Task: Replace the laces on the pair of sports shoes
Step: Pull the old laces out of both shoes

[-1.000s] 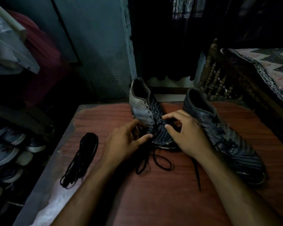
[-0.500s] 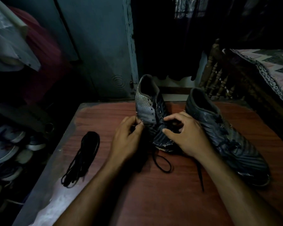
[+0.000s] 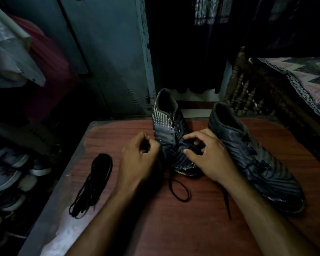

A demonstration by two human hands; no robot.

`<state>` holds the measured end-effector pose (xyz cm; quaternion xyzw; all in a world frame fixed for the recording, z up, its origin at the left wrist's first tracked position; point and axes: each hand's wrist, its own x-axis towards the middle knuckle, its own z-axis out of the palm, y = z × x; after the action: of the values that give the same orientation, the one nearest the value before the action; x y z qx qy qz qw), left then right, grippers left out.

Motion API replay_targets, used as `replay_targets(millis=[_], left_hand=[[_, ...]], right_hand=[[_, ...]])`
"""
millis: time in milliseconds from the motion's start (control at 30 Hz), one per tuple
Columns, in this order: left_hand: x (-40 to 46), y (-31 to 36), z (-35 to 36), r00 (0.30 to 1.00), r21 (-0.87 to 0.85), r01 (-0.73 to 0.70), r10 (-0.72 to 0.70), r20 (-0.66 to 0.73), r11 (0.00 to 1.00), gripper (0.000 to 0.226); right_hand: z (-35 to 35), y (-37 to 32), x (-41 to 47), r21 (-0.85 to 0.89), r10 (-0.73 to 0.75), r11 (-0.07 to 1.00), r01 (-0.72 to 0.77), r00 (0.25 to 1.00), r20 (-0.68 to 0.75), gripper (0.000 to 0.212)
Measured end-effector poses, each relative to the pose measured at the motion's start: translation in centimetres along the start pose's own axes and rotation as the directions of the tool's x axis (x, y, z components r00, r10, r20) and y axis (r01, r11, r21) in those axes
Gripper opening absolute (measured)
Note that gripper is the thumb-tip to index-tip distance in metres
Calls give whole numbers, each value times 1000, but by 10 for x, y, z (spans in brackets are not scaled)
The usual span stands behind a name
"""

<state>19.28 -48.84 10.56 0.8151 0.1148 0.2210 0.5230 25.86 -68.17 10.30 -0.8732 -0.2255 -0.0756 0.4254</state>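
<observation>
Shoes: two dark sports shoes on a reddish table point(image 3: 201, 228), toes toward the near edge. Left shoe point(image 3: 166, 132) stands near table centre, right shoe point(image 3: 257, 163) just beside it on the right. Both hands work at the left shoe's lower eyelets.

Left hand point(image 3: 139, 159): fingers curled, apparently pinching a dark lace end at the shoe's left side; light too dim to be sure. Right hand point(image 3: 207, 156): thumb and forefinger pinch the lace point(image 3: 179, 189) over the toe-end eyelets, palm resting on the toe. Loose lace loops onto the table just near of the toe.

Spare lace bundle point(image 3: 92, 183) lies well to the left, untouched.

Judgement: threading or unthreading at the lowest eyelets; right shoe remains laced.

Risks: poor light may cause a skipped eyelet. Uneven pull could leave the ends mismatched. Shoe unbraced; a hard tug may drag or tip it. Loose loop could snag under a wrist.
</observation>
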Motion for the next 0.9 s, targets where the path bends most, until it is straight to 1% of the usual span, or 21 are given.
replay_targets(millis=[33,67,100,133,167,200,267,367,433,533,633,700,800,867,900], left_hand=[[0,1,1,997,78,-75,76,-14,994,10],[-1,4,3,990,129,-139,140,2,982,10],[-1,4,4,981,169,-191,186,48,967,24],[-1,2,5,971,210,-234,216,105,949,32],[0,0,6,959,250,-272,240,152,929,36],[0,-1,7,947,277,-308,263,186,910,33],[3,-5,6,935,318,-342,285,211,884,20],[3,-4,6,950,358,-309,263,171,881,5],[0,-2,8,961,337,-274,247,121,901,8],[-5,2,7,978,207,-209,203,51,956,12],[-10,7,6,988,115,-156,153,35,981,18],[-12,10,7,985,104,-170,166,50,980,18],[-11,9,8,981,91,-190,186,54,977,19],[-9,5,9,981,50,-189,186,60,981,22],[-8,4,9,979,18,-191,189,74,981,26]], right_hand=[[0,0,0,-5,-2,1000,2,1000,0,31],[0,0,1,-11,-3,1000,3,1000,3,31],[0,0,1,-16,-3,1000,3,1000,9,31],[0,0,1,-18,-2,1000,2,1000,16,30],[0,-1,1,-17,-2,1000,2,1000,21,30],[-1,-1,1,-13,-3,1000,3,1000,25,30],[-2,-2,1,-6,-1,1000,1,1000,30,31],[-4,-5,-1,-50,-3,999,5,999,34,33],[-3,-10,-2,-139,-59,988,59,998,6,35],[-3,-13,-3,-281,-164,949,144,985,-51,36],[-5,-13,-4,-353,-207,922,158,973,-104,34],[-9,-16,-3,-328,-228,929,172,963,-141,31],[-10,-27,-7,-238,-276,941,242,953,-122,23],[-1,-34,-12,-208,-268,946,250,961,-66,29],[4,-36,-14,-222,-256,945,241,966,-40,33]])
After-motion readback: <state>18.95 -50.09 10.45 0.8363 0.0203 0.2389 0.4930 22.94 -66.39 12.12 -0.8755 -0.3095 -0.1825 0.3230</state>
